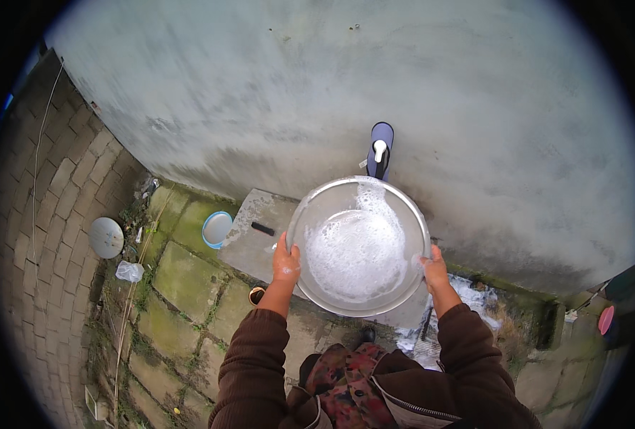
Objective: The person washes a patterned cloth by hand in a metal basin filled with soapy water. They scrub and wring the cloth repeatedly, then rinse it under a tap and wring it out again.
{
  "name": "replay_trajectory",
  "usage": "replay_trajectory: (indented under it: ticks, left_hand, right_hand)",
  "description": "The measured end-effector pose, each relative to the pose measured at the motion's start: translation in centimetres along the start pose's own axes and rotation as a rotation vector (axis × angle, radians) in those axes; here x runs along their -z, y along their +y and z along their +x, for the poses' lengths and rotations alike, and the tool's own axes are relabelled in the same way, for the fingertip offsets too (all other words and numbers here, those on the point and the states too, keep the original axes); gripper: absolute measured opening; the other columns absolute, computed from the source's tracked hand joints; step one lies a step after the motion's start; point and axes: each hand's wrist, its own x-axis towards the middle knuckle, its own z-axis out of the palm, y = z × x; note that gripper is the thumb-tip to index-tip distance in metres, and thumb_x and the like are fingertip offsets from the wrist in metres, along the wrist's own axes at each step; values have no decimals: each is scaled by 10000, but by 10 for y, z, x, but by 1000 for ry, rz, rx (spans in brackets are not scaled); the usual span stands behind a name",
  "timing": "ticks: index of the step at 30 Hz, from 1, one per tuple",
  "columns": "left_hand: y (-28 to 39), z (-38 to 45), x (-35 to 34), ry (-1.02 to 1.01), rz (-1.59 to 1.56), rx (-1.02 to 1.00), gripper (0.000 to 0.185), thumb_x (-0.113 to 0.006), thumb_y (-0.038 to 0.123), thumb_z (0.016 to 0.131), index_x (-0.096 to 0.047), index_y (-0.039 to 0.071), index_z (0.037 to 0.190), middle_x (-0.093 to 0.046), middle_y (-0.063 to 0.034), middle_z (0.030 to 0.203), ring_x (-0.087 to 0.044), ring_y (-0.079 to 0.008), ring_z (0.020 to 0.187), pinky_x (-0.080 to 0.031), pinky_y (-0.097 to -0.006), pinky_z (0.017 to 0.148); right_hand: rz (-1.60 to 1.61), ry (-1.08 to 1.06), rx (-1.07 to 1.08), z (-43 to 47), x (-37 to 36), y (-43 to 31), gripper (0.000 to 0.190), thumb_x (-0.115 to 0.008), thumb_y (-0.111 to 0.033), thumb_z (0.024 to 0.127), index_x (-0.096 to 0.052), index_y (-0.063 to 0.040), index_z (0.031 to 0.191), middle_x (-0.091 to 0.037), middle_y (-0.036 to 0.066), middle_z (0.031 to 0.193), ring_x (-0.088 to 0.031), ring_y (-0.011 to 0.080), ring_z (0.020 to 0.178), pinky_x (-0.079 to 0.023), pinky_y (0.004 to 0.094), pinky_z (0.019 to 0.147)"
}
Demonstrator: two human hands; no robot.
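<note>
A round metal basin [357, 246] hangs between both hands above a concrete slab [274, 206], with white suds [355, 252] over its bottom and up its far side. My left hand [285, 261] grips the rim on the left, my right hand [434, 268] the rim on the right; some foam clings to the fingers. Beyond the basin, a tap in a purple cover [381, 150] with a white handle stands by the wall. On the slab, left of the basin, lies a dark brush or block [262, 229].
A blue-rimmed bowl [217, 230] is left of the slab. Sudsy water [470, 300] covers ground and a drain grate [426, 343] at the right. A metal dish or lid [106, 237] and a plastic bag [129, 271] lie near the brick wall. Mossy paving surrounds the slab.
</note>
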Motion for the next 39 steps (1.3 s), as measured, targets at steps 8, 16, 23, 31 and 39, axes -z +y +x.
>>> replay_trajectory:
  ticks: [8,16,23,31,39]
  left_hand:
    - [-10,20,-25,-123,45,110,457,-521,115,914,-434,-23,1340,-582,-217,1215,-588,-320,1091,-448,-368,944]
    - [27,42,-15,-27,265,-379,456,-571,87,855,-478,24,1297,-556,-198,1065,-532,-372,1010,-396,-455,924]
    - [94,83,-82,-630,246,-517,299,-553,118,882,-603,79,1174,-580,-154,1059,-546,-347,1034,-428,-436,929]
    - [63,116,-195,-959,209,-282,276,-520,206,930,-601,78,1160,-633,-117,1045,-635,-272,939,-513,-383,821]
    - [102,130,-239,-1237,183,311,362,-462,335,955,-546,121,1235,-638,-35,971,-657,-123,810,-526,-300,636]
  right_hand:
    - [-154,29,-5,14,11,-1,517,-576,7,870,-422,-60,1359,-605,125,1161,-582,241,1074,-457,331,905]
    - [-900,111,553,13,-94,-173,628,-689,-179,853,-393,-30,1386,-516,198,1298,-541,328,1153,-458,406,940]
    - [-1048,95,639,54,-179,-239,493,-678,-166,853,-521,-49,1304,-591,186,1189,-596,354,1033,-494,384,870]
    - [-1148,37,816,49,-171,-231,427,-622,-96,852,-551,-64,1272,-632,182,1163,-611,368,1007,-493,418,874]
    - [-1162,-6,795,49,-161,-227,437,-572,-87,879,-499,-96,1310,-580,138,1281,-603,353,1056,-494,426,896]
